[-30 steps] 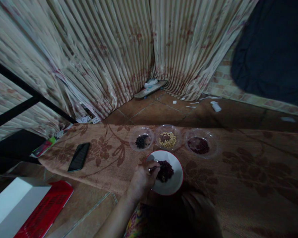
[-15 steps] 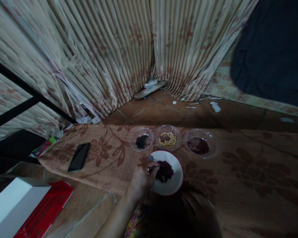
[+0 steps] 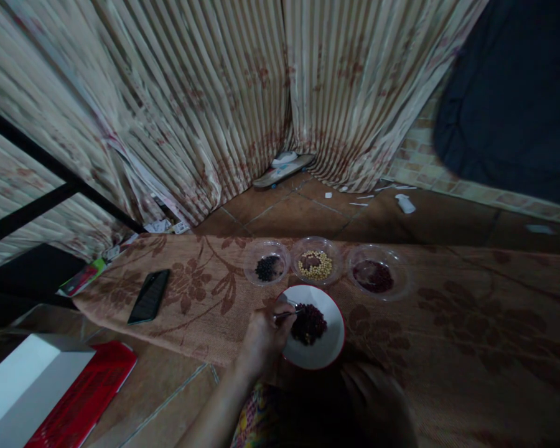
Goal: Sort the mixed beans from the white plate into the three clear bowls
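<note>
My left hand is closed in a pinch on a thin metal tool, seemingly tweezers. Its tip points into the white bowl with a red rim, at the left side of a heap of dark red beans mixed with a few paler ones. In deep shadow at the bowl's lower right rests my right hand, fingers stretched out and nothing visible in them. Behind the bowl stand three clear plastic dishes, holding black beans, yellow soybeans and dark red beans.
A phone lies at the left on the brown flowered tablecloth. Beyond the far edge are a skateboard and litter on the tiled floor, with striped curtains behind. A white and red box is at lower left.
My left hand has shifted very slightly left, with the tool's tip still over the left part of the bean heap. My right hand has stayed in place.
</note>
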Tool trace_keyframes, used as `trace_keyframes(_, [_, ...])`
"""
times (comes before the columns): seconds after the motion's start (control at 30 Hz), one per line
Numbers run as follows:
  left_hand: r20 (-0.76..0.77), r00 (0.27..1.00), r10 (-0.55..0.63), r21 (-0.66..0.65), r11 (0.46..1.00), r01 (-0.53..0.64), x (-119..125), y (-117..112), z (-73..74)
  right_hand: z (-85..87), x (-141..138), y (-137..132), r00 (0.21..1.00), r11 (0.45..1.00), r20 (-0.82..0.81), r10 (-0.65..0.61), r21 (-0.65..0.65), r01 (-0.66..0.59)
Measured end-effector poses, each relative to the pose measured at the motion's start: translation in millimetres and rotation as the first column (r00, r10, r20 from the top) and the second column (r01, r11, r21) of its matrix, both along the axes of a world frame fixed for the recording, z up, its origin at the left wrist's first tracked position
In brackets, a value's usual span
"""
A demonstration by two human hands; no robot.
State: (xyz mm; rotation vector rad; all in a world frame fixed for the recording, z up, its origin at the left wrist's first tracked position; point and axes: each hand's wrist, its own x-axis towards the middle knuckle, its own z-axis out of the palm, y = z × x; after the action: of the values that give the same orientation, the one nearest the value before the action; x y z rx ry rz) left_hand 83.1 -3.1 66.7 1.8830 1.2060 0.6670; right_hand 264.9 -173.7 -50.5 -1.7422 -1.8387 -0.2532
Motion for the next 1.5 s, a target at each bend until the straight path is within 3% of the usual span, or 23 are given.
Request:
trace_keyframes(0.5, [-0.070, 0.997, -0.045, 0.051, 0.997, 0.049, 3.7, 2.1, 0.5, -0.1, -1.5, 0.5, 0.999, 1.000, -0.029, -0.027, 0.002, 0.027])
trace_keyframes(1.2, [-0.060, 0.998, 0.031, 0.067, 0.997, -0.027, 7.1, -1.0, -2.0, 7.3, -2.0, 2.3, 1.000, 0.999, 0.000, -0.010, 0.035, 0.010])
trace_keyframes(1.5, [0.028, 0.998, 0.054, 0.012, 0.998, -0.055, 7.7, -4.0, 1.5, 3.1, -0.3, 0.6, 1.000, 1.000, -0.004, -0.001, 0.001, 0.001])
